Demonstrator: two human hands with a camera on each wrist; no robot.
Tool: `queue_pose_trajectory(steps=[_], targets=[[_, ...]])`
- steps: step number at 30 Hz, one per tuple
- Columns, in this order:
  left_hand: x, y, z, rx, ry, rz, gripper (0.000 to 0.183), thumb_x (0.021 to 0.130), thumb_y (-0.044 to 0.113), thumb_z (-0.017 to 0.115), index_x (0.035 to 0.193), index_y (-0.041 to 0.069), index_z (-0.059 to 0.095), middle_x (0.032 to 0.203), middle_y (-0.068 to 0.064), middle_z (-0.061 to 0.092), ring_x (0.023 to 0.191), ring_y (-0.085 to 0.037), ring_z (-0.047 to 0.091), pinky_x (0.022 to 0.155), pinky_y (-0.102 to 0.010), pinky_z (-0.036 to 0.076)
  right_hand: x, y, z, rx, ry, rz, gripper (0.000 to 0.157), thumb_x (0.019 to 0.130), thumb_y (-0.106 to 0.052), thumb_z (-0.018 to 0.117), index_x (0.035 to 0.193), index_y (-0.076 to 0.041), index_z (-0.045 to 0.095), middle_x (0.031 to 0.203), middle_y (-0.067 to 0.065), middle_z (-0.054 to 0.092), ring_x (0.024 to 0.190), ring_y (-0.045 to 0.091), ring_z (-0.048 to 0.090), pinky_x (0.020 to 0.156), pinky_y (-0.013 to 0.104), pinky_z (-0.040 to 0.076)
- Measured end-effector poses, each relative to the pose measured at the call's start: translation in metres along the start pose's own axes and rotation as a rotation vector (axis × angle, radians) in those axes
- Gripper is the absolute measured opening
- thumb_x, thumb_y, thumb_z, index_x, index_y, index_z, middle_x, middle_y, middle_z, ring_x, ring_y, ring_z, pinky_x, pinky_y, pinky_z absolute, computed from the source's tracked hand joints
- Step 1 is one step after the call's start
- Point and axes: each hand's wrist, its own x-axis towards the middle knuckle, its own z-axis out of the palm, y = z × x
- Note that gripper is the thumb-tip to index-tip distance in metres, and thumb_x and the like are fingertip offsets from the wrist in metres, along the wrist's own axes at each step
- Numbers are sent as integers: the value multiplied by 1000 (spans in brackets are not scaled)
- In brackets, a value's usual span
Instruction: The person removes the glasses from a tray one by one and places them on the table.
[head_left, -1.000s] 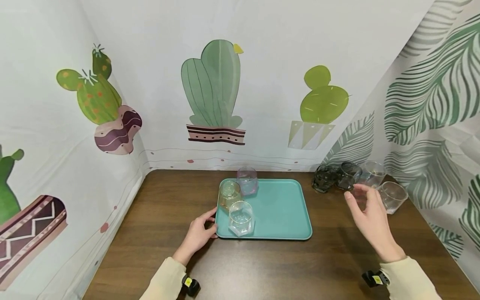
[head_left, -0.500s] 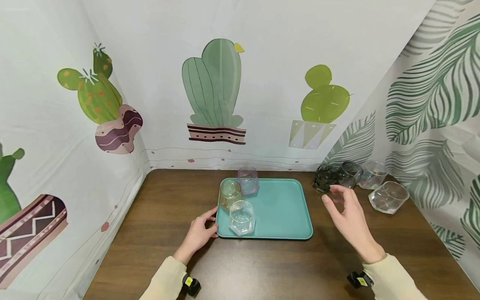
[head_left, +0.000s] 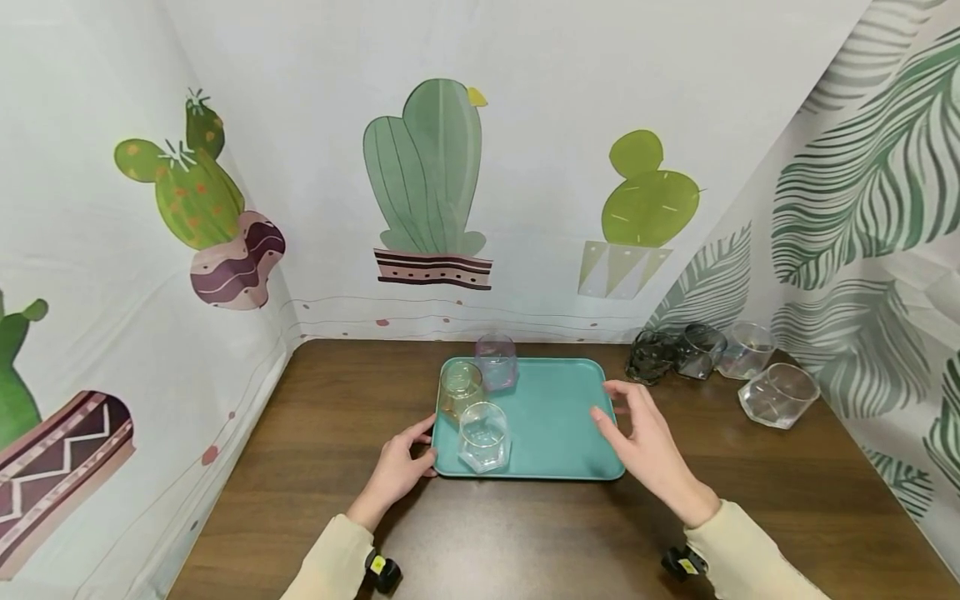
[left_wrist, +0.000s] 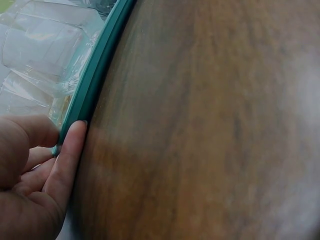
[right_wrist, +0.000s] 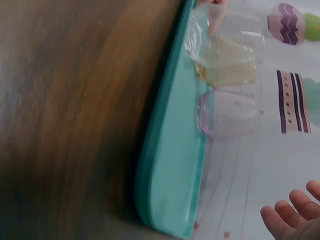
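A teal tray (head_left: 562,417) lies on the brown table. On its left half stand a clear glass (head_left: 483,442), an amber glass (head_left: 459,392) and a pinkish glass (head_left: 498,367). My left hand (head_left: 397,468) grips the tray at its near left corner; in the left wrist view, its fingers and thumb lie on both sides of the rim (left_wrist: 95,70). At the tray's right edge is my right hand (head_left: 651,446), thumb and fingers spread apart and holding nothing. Its fingertips overlap the tray rim in the head view.
At the back right stand a dark ridged glass (head_left: 649,357), a smooth dark glass (head_left: 701,350) and a clear glass (head_left: 747,350). Another clear glass (head_left: 778,396) sits nearer, by the right edge. A printed cloth wall (head_left: 540,167) rises behind the table.
My right hand has moved left, from beside the glasses on the right to the tray's right edge. The left hand, tray and glasses stay in place.
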Motion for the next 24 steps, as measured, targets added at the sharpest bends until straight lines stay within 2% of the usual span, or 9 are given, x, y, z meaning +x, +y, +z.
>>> queue_pose_trajectory(steps=[7, 15, 24], targets=[[0, 0, 0, 2, 1, 1, 59, 90, -8, 65, 148, 0, 56, 113, -23, 66, 65, -17, 69, 58, -27, 65, 2, -14, 21, 33, -59, -57, 48, 99, -17, 72, 141, -6, 54, 136, 13, 58, 110, 26, 64, 90, 50, 60], [0, -3, 1, 14, 5, 4, 60, 89, -8, 65, 148, 1, 56, 112, -22, 66, 63, -17, 70, 58, -27, 64, 5, -24, 44, 86, -145, -73, 53, 98, -23, 74, 145, -7, 52, 141, 13, 56, 116, 26, 62, 94, 51, 60], [0, -2, 1, 10, 8, 6, 59, 90, -8, 65, 148, 1, 57, 112, -23, 66, 63, -18, 70, 57, -27, 64, 8, -36, 74, 109, -200, -119, 64, 95, -27, 78, 147, -4, 48, 138, 15, 55, 125, 36, 57, 97, 54, 59]])
